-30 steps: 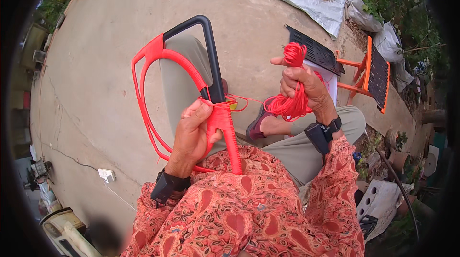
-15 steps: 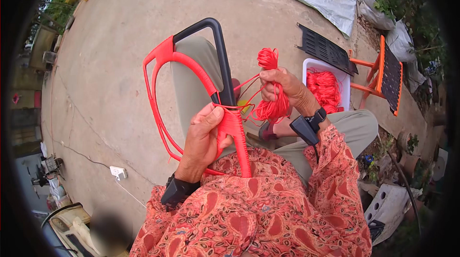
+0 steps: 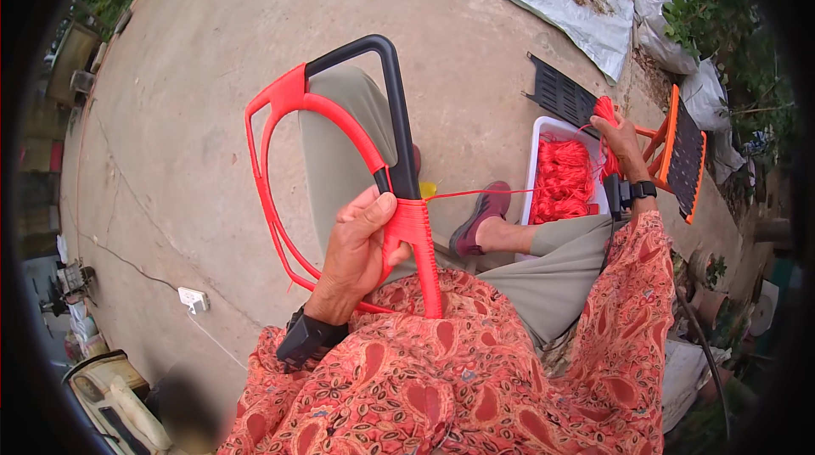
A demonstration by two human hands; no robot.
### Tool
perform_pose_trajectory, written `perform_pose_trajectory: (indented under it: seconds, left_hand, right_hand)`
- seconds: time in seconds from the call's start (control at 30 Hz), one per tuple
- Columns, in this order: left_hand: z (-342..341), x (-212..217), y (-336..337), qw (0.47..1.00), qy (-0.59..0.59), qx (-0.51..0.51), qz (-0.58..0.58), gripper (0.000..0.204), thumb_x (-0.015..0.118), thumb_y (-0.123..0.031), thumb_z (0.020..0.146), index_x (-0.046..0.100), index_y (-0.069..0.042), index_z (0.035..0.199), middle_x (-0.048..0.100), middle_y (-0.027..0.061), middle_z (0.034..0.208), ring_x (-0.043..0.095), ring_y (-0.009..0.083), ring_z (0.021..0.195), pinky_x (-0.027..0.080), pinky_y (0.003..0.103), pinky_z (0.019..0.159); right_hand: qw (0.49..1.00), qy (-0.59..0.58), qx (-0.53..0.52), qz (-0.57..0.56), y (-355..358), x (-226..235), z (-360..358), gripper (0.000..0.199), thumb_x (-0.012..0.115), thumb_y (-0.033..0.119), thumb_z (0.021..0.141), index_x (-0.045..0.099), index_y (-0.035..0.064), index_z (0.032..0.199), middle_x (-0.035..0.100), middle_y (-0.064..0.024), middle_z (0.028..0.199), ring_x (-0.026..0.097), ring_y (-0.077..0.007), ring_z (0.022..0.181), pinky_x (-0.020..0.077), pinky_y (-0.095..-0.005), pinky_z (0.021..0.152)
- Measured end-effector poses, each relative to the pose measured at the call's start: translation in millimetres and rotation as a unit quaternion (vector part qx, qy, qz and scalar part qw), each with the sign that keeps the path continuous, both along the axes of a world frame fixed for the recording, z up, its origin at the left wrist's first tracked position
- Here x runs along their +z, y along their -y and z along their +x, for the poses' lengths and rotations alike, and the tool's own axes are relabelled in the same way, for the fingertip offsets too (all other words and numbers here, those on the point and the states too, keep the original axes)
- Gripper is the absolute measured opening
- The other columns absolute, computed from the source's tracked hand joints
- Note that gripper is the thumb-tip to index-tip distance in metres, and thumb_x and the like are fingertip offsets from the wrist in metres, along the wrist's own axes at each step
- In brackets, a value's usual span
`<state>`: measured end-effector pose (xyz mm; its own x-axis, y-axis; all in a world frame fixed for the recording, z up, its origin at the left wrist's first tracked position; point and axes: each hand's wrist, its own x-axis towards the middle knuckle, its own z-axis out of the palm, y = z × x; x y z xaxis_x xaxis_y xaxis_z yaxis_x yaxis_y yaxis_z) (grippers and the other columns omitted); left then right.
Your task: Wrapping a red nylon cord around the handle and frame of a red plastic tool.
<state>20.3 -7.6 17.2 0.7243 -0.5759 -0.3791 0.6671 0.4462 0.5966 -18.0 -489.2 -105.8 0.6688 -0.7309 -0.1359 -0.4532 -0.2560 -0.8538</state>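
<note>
From my seat, the lower end of the metal frame (image 3: 340,166) is lost behind my patterned sleeves, so I cannot see how it rests on my lap. My left hand (image 3: 361,255) is clamped around its wrapped red bar, thumb up against the black tube. A thin red cord (image 3: 475,193) runs taut from there to the right, where my right hand (image 3: 618,137) holds a small bundle of it, fingers closed; part of that bundle is hidden by the hand. Just near it sits a white tub (image 3: 539,154) of red cord. Far and left, bare concrete ground (image 3: 212,73) lies open; the right is crowded by an orange stool (image 3: 683,149) and tarps.
</note>
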Motion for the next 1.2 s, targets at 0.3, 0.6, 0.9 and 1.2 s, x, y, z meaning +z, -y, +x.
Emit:
perform_pose_trajectory:
  seconds: [0.3, 0.6, 0.9, 1.2]
  left_hand:
    - [-5, -17, -4, 0.999, 0.015, 0.026, -0.019, 0.029, 0.049, -0.018, 0.096, 0.05, 0.003, 0.117, 0.063, 0.0152, 0.099, 0.061, 0.0161, 0.065, 0.046, 0.027, 0.044]
    - [-10, -6, 7, 0.995, 0.063, 0.068, -0.034, 0.041, 0.048, -0.016, 0.095, 0.036, -0.005, 0.133, 0.06, 0.0141, 0.109, 0.065, 0.0241, 0.076, 0.052, 0.032, 0.047]
    - [-10, -15, 2, 0.994, 0.039, 0.096, -0.024, 0.035, 0.042, -0.012, 0.096, 0.036, -0.003, 0.129, 0.059, 0.017, 0.112, 0.066, 0.0299, 0.078, 0.056, 0.039, 0.051]
    - [-3, -18, 3, 1.0, -0.015, 0.019, -0.018, 0.032, 0.041, -0.007, 0.096, 0.034, -0.001, 0.128, 0.06, 0.018, 0.108, 0.067, 0.026, 0.076, 0.058, 0.033, 0.048]
  right_hand:
    - [0.944, 0.098, 0.314, -0.023, -222, 182, 40, 0.032, 0.063, 0.025, 0.083, 0.053, 0.0051, 0.106, 0.054, -0.002, 0.069, 0.046, -0.0104, 0.058, 0.0405, -0.0238, 0.058]
    - [0.68, 0.226, 0.522, -0.462, -323, 191, 65, 0.019, 0.069, 0.015, 0.063, 0.062, 0.0092, 0.079, 0.053, -0.0046, 0.085, 0.052, -0.0207, 0.096, 0.0391, -0.0376, 0.084]
    - [0.656, 0.196, 0.564, -0.461, -331, 190, 61, 0.017, 0.066, 0.012, 0.065, 0.063, 0.0079, 0.081, 0.055, -0.0055, 0.094, 0.05, -0.0216, 0.11, 0.0344, -0.0423, 0.098]
    - [0.917, 0.051, 0.369, 0.141, -261, 154, -7, 0.014, 0.066, 0.016, 0.083, 0.066, 0.0021, 0.088, 0.064, -0.0048, 0.075, 0.06, -0.0125, 0.069, 0.0461, -0.0275, 0.071]
